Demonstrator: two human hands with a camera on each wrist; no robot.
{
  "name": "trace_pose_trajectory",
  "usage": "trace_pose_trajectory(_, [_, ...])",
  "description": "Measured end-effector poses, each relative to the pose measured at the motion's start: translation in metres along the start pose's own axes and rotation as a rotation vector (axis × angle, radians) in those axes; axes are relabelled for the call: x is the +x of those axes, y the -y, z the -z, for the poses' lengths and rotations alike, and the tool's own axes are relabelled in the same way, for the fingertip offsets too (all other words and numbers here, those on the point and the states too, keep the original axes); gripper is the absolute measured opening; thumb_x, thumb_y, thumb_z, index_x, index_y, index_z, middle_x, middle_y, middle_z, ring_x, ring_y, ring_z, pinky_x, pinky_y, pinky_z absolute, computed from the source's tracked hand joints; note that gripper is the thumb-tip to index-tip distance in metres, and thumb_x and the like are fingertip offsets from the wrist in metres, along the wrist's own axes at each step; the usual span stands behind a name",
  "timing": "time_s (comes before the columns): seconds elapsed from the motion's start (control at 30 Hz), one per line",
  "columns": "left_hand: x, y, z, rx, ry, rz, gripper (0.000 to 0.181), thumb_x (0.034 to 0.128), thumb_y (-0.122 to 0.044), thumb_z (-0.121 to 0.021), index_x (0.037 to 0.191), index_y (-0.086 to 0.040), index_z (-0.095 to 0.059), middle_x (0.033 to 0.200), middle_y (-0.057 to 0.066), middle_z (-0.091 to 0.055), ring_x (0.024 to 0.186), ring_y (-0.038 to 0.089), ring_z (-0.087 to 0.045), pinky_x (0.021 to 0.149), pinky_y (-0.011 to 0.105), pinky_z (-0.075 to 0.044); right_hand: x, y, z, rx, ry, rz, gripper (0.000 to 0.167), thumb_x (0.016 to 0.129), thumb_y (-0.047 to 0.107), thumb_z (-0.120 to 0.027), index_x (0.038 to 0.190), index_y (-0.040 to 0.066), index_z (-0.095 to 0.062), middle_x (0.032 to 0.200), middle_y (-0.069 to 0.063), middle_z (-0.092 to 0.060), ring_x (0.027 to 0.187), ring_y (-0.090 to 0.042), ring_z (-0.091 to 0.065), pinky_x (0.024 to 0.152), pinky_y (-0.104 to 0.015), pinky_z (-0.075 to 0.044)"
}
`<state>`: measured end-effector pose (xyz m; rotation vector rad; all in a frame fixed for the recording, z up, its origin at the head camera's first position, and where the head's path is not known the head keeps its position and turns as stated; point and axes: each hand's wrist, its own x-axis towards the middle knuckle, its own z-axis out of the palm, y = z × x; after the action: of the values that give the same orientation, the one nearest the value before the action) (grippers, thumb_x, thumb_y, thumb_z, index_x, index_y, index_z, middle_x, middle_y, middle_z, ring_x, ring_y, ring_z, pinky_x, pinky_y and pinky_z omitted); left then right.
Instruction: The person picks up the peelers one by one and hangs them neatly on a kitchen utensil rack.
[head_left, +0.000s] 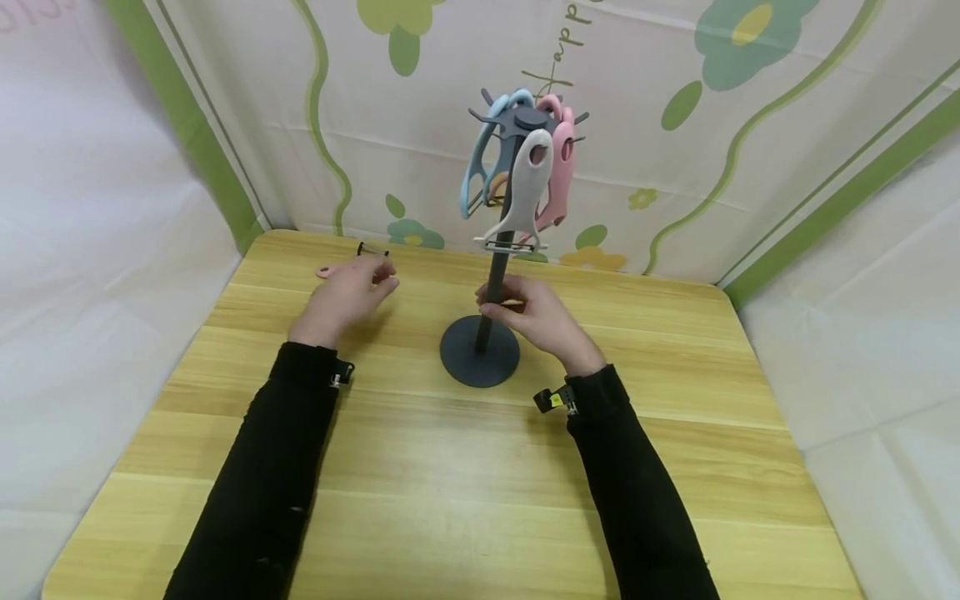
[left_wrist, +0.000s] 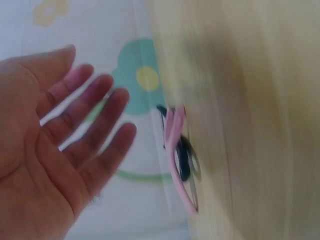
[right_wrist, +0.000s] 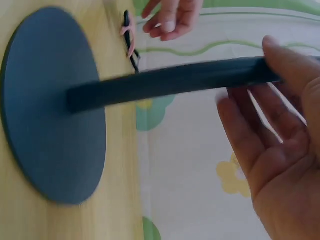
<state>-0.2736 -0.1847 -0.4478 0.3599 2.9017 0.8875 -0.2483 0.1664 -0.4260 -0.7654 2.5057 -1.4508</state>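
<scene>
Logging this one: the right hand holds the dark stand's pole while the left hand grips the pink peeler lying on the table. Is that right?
Not quite: the left wrist view shows the left hand open and empty, clear of the pink peeler. The right hand does hold the pole.

R hand gripping dk stand, hung peelers, L hand nr pink item
</scene>
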Motion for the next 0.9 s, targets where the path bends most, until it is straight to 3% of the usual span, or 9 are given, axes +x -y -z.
trace_pose_trajectory(0.13, [-0.004,0.008,0.005,0.004,-0.041,0.086,0.037,0.1254,-0.032,-0.059,0.146,-0.003,-0.069,0.147,0.027,-0.072,0.135,0.047,-0.07,0.115,0.068,-0.058,0.001,-0.002,0.0,-0.014,0.014,0.007,0.016,0.117,0.015,-0.077,0.13,0.007,-0.081,0.127,-0.015,-0.084,0.121,-0.033,-0.081,0.11,-0.053,-0.067])
trace_pose_trajectory(0.3, [-0.006,0.016,0.005,0.006,-0.107,0.171,0.041,0.1246,-0.034,-0.058,0.145,0.001,-0.069,0.139,0.028,-0.073,0.121,0.044,-0.071,0.102,0.062,-0.06,0.001,-0.002,-0.001,-0.021,0.005,0.006,0.014,0.116,0.013,-0.077,0.127,0.006,-0.081,0.124,-0.016,-0.084,0.12,-0.033,-0.082,0.109,-0.052,-0.067])
trace_pose_trajectory(0.5, [-0.006,0.023,0.002,-0.001,-0.114,0.302,0.05,0.1235,-0.037,-0.054,0.143,0.008,-0.064,0.139,0.034,-0.071,0.118,0.047,-0.069,0.095,0.059,-0.062,0.0,-0.001,-0.003,-0.014,0.011,0.007,0.013,0.115,0.011,-0.078,0.126,0.006,-0.081,0.124,-0.015,-0.083,0.12,-0.034,-0.082,0.108,-0.054,-0.067])
trace_pose_trajectory(0.6, [-0.002,0.026,0.002,0.018,-0.132,0.35,0.057,0.1239,-0.04,-0.052,0.146,0.011,-0.063,0.141,0.037,-0.071,0.121,0.054,-0.073,0.093,0.061,-0.066,0.0,-0.002,-0.003,-0.008,0.014,0.009,0.013,0.116,0.012,-0.077,0.127,0.006,-0.081,0.125,-0.016,-0.083,0.121,-0.034,-0.081,0.109,-0.055,-0.067])
trace_pose_trajectory(0.73, [0.01,0.029,0.006,0.124,-0.142,0.381,0.064,0.1241,-0.041,-0.049,0.147,0.017,-0.06,0.138,0.043,-0.067,0.122,0.065,-0.073,0.089,0.068,-0.069,0.001,-0.004,-0.003,0.002,0.015,0.011,0.014,0.116,0.012,-0.077,0.128,0.005,-0.081,0.126,-0.017,-0.082,0.122,-0.035,-0.081,0.111,-0.056,-0.067])
trace_pose_trajectory(0.9, [0.025,0.037,0.01,0.215,-0.127,0.393,0.068,0.122,-0.042,-0.051,0.141,0.022,-0.059,0.137,0.048,-0.064,0.126,0.068,-0.069,0.099,0.072,-0.067,0.002,-0.005,-0.002,0.008,0.014,0.015,0.014,0.116,0.011,-0.077,0.128,0.005,-0.081,0.126,-0.017,-0.082,0.121,-0.035,-0.081,0.11,-0.055,-0.067])
